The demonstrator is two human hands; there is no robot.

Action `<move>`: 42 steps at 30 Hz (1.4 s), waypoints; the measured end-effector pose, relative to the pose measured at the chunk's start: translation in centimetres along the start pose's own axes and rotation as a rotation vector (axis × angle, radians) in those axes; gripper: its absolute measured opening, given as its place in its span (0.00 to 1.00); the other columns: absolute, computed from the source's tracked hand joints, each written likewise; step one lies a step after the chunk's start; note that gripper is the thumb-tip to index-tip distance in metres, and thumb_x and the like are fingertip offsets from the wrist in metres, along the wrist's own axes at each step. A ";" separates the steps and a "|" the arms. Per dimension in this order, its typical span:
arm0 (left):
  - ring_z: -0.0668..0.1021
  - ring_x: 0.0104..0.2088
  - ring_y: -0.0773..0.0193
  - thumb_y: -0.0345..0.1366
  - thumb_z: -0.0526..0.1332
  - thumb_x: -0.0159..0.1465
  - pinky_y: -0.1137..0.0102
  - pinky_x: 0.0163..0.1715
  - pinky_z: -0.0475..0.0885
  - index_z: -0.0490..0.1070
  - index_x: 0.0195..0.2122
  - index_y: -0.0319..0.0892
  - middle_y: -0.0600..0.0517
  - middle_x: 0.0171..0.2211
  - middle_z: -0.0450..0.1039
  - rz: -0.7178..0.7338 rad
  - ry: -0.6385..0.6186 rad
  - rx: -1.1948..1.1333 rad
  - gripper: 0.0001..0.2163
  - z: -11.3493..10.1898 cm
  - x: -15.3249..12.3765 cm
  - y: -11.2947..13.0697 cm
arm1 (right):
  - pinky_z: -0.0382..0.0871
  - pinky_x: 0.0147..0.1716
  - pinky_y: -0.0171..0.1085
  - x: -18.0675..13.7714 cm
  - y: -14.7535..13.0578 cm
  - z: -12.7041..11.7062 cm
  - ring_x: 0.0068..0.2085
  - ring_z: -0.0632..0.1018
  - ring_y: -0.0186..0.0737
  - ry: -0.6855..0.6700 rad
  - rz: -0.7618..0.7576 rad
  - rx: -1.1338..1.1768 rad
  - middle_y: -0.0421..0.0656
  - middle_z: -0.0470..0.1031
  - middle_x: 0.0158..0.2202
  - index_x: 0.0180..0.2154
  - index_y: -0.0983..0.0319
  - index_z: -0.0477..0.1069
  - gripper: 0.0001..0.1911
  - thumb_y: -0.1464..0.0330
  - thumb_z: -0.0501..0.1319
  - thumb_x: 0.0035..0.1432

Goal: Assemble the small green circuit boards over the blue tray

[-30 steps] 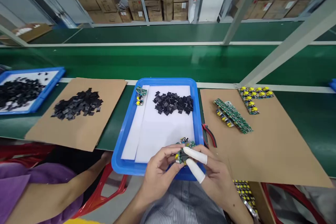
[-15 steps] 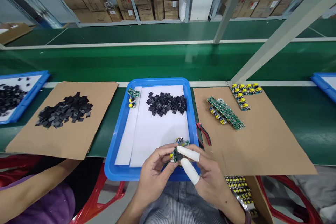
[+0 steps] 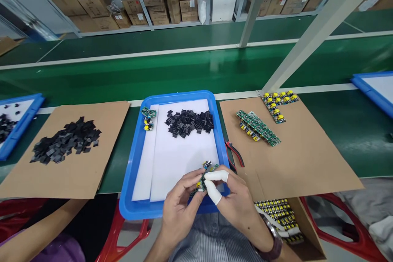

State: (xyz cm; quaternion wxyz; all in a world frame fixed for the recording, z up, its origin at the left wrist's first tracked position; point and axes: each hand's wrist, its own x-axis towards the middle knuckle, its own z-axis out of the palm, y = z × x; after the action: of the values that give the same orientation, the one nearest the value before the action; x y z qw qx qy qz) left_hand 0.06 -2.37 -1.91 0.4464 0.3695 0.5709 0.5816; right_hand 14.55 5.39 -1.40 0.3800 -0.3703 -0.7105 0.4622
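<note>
Both of my hands hold a small green circuit board (image 3: 205,176) with yellow parts over the near edge of a blue tray (image 3: 132,163). My left hand (image 3: 181,200) pinches it from the left. On my right hand (image 3: 233,200), whose thumb and forefinger wear white finger cots, the fingers grip it from the right. A pile of small black parts (image 3: 188,123) lies at the tray's far end on white paper. Another small board (image 3: 147,116) rests in the tray's far left corner.
Rows of green boards (image 3: 258,127) and yellow-topped boards (image 3: 278,102) lie on brown cardboard (image 3: 301,159) to the right. Red-handled cutters (image 3: 235,151) sit beside the tray. More black parts (image 3: 64,139) lie on cardboard at the left. A co-worker's arm (image 3: 39,229) is at lower left.
The view has swung to the right, so everything sits further left in the picture. My hands still hold the board over the tray's near edge.
</note>
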 end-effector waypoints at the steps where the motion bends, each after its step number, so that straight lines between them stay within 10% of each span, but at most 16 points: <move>1: 0.79 0.57 0.52 0.30 0.67 0.67 0.59 0.58 0.76 0.79 0.50 0.46 0.44 0.56 0.78 0.019 0.001 0.026 0.11 0.0 0.0 0.0 | 0.72 0.33 0.35 0.0 -0.1 0.0 0.32 0.74 0.37 -0.004 0.000 -0.019 0.40 0.73 0.34 0.38 0.58 0.72 0.09 0.78 0.59 0.61; 17: 0.79 0.57 0.55 0.24 0.63 0.68 0.59 0.57 0.75 0.77 0.55 0.53 0.48 0.56 0.76 0.248 0.011 0.353 0.18 0.2 -0.8 0.2 | 0.73 0.35 0.35 -0.5 0.3 -0.3 0.34 0.77 0.38 0.019 -0.147 -0.012 0.41 0.72 0.34 0.41 0.58 0.73 0.09 0.78 0.60 0.64; 28: 0.79 0.55 0.57 0.24 0.67 0.66 0.62 0.57 0.76 0.77 0.55 0.52 0.49 0.54 0.78 0.202 -0.076 0.285 0.19 -0.6 0.2 0.6 | 0.79 0.42 0.37 0.5 1.0 -2.6 0.41 0.79 0.38 -0.332 0.150 0.563 0.43 0.76 0.42 0.49 0.52 0.80 0.13 0.71 0.63 0.67; 42: 0.79 0.56 0.55 0.25 0.69 0.65 0.60 0.55 0.77 0.78 0.52 0.51 0.47 0.53 0.78 0.138 -0.088 0.214 0.17 -0.8 0.7 0.3 | 0.77 0.37 0.31 0.0 0.8 -1.5 0.37 0.80 0.36 -0.102 0.173 0.427 0.41 0.77 0.37 0.44 0.54 0.82 0.12 0.74 0.68 0.61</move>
State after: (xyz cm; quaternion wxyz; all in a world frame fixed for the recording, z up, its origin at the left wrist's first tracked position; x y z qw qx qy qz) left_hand -0.91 -2.00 -1.72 0.3879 0.4786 0.5826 0.5301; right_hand 15.99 6.15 -1.78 0.3724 -0.3173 -0.5806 0.6508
